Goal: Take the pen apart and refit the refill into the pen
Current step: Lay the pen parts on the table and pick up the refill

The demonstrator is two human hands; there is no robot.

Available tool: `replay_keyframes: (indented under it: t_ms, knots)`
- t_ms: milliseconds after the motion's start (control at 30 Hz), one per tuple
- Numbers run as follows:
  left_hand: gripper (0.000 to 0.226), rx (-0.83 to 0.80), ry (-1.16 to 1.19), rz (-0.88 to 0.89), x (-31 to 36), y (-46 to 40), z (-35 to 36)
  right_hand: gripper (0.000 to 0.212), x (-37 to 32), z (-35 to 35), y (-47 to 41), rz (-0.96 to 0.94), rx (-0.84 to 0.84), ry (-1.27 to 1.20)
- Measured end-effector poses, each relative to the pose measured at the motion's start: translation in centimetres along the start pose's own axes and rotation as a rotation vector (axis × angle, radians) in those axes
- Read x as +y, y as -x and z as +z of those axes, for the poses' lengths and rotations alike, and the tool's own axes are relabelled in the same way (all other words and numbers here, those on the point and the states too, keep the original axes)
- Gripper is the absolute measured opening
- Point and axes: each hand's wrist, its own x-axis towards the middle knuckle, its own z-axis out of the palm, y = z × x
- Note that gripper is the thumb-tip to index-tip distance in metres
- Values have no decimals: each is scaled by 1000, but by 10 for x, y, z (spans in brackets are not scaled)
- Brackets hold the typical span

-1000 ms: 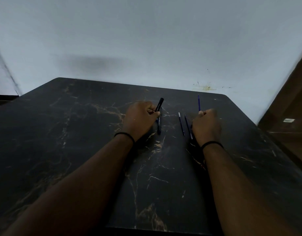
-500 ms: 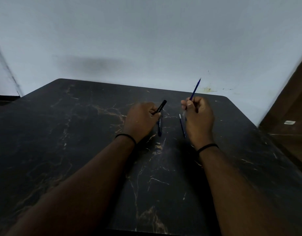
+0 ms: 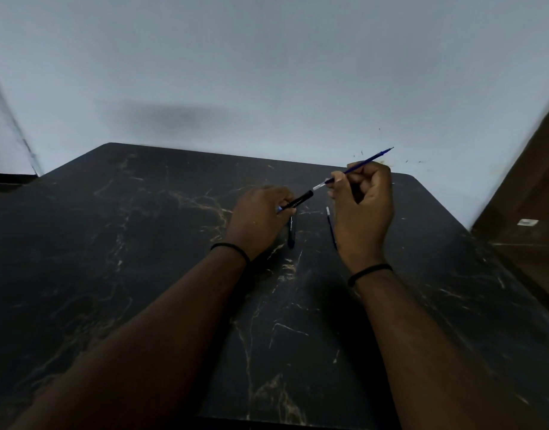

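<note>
Above a dark marbled worktop (image 3: 143, 274), the left hand (image 3: 257, 221) grips a black pen barrel (image 3: 298, 200), its open end pointing toward 2 o'clock. The right hand (image 3: 363, 206) pinches a blue refill (image 3: 357, 167) in its fingers (image 3: 336, 181), pale tip just beside the barrel's mouth. Another pen (image 3: 291, 232) and a second refill (image 3: 331, 226) lie on the worktop between the hands.

Black marble-patterned table (image 3: 143, 274) with tan veins, filling the lower view from 3 to 9 o'clock. Pale blue-grey wall (image 3: 267, 72) across 10 to 2 o'clock, bearing a soft dark shadow (image 3: 174, 116) near 11 and small specks toward 2. Brown wooden panel (image 3: 527, 197) at 3 o'clock, small white label attached.
</note>
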Motion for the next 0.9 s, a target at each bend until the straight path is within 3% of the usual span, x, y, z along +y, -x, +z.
replay_keyframes:
  t_ms: [367, 567, 733, 800, 900]
  knots:
    - [8, -15, 110, -22, 11, 4, -5, 12, 18, 4, 1, 49, -193, 141]
    - [12, 4, 314, -21, 13, 5, -3, 25, 24, 5, 3, 94, -284, 239]
    - [13, -46, 381, -42, 13, 4, -4, 8, 24, 6, 6, 96, -277, 175]
    - [11, 58, 314, -129, 9, 1, -10, 6, 23, 5, 4, 74, -213, 149]
    - [34, 268, 29, -343, -7, -1, -23, 6, 22, 2, 3, 78, -201, 139]
